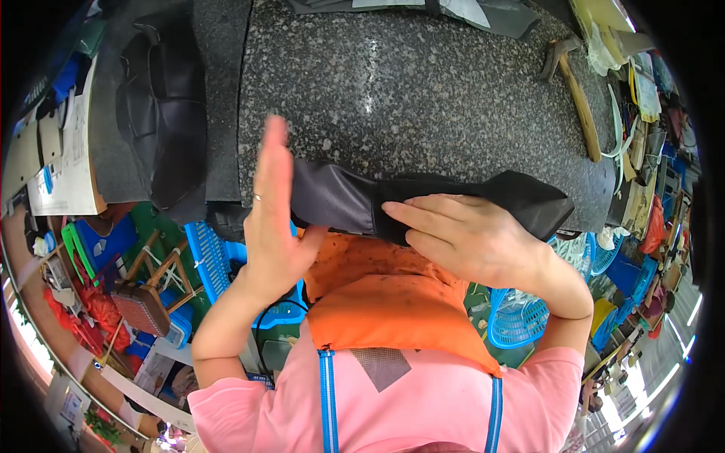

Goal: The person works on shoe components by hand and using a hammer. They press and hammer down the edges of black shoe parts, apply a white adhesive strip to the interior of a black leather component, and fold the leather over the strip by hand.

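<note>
My right hand [464, 238] lies flat, palm down, fingers stretched leftward across the black fabric piece [423, 200], pressing it at the near edge of the bench [423, 83]. Nothing is gripped there; the fingers are spread out and simply rest on the cloth. My left hand [273, 226] stands upright on its edge, open, fingers straight and together, a ring on one finger, its palm facing the left end of that same fabric and just touching it. So neither hand clutches anything: one flattens, the other stands like a blade beside it.

The fabric runs along the bench's front edge, from my left palm to a pointed end at the right that hangs just past the edge. Below my hands I see my orange apron [393, 309]. Further out on the speckled grey stone, a wooden-handled hammer [578, 94] lies well apart at the far right. To the left, a stack of dark material [162, 106] sits beside the stone. A blue plastic basket [517, 321] stands down by my right elbow.
</note>
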The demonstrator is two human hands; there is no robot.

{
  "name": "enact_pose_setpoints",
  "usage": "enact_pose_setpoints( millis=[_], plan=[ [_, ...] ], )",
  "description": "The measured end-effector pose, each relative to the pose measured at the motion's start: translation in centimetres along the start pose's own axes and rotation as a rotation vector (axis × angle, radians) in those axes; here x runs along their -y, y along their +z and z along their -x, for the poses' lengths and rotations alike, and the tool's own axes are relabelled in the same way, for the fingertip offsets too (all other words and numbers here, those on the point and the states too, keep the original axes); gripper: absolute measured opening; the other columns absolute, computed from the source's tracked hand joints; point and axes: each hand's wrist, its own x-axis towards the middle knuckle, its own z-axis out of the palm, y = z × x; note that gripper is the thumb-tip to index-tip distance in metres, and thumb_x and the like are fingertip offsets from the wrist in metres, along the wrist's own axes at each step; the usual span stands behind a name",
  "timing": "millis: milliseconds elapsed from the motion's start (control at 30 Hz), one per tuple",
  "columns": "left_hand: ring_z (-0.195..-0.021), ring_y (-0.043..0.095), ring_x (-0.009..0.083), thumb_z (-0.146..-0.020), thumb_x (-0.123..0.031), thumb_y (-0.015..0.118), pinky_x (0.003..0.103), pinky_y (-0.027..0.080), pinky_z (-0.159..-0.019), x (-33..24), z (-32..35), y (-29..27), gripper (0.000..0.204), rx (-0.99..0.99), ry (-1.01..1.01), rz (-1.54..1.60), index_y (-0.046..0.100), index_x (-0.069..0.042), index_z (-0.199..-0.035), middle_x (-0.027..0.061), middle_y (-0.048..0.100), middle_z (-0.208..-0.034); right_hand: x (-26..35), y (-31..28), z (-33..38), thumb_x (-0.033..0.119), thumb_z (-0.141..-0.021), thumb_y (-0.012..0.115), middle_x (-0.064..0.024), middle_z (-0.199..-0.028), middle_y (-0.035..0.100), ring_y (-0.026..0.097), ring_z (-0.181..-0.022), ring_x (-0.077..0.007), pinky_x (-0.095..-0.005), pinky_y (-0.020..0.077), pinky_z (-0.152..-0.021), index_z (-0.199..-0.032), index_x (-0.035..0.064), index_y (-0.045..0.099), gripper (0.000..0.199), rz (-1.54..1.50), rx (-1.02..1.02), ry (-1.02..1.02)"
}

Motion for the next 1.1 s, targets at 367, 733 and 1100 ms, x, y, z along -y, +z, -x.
enact_pose_setpoints(
  millis=[367,733,1100],
  plan=[
    [-0.121,0.057,0.0347,-0.071,-0.003,0.067,0.051,0.044,-0.102,-0.5,-2.2,-4.8,0.043,0.377,0.528,-1.140,0.069,-0.008,-0.114,0.0073,0.063,-0.130,1.5,-0.1,-1.2,0.018,-0.076,0.058,-0.0185,-0.125,0.062,0.060,-0.102,-0.0237,-0.0349,0.0487,-0.090,-0.085,0.0032,0.062,0.017,0.119,0.128,0.140],
    [-0.087,0.064,0.0290,-0.074,0.003,0.072,0.037,0.052,-0.074,-2.0,-0.8,6.5,0.038,0.232,0.271,-0.335,0.068,-0.005,-0.111,0.0093,0.068,-0.105,2.8,-3.8,1.8,0.024,-0.065,0.068,-0.0061,-0.099,0.063,0.059,-0.095,-0.0204,-0.0364,0.0465,-0.091,-0.102,0.0052,0.065,0.041,0.471,-0.350,0.027],
    [-0.080,0.066,0.0226,-0.076,-0.007,0.069,0.033,0.053,-0.069,-3.6,-2.4,8.4,0.028,0.397,0.296,-0.341,0.071,-0.005,-0.104,0.0076,0.071,-0.100,-0.2,-2.2,4.6,0.017,-0.075,0.065,-0.0102,-0.107,0.060,0.058,-0.106,-0.0266,-0.0381,0.0499,-0.090,-0.111,0.0046,0.067,0.038,0.585,-0.041,0.414]
  ],
)
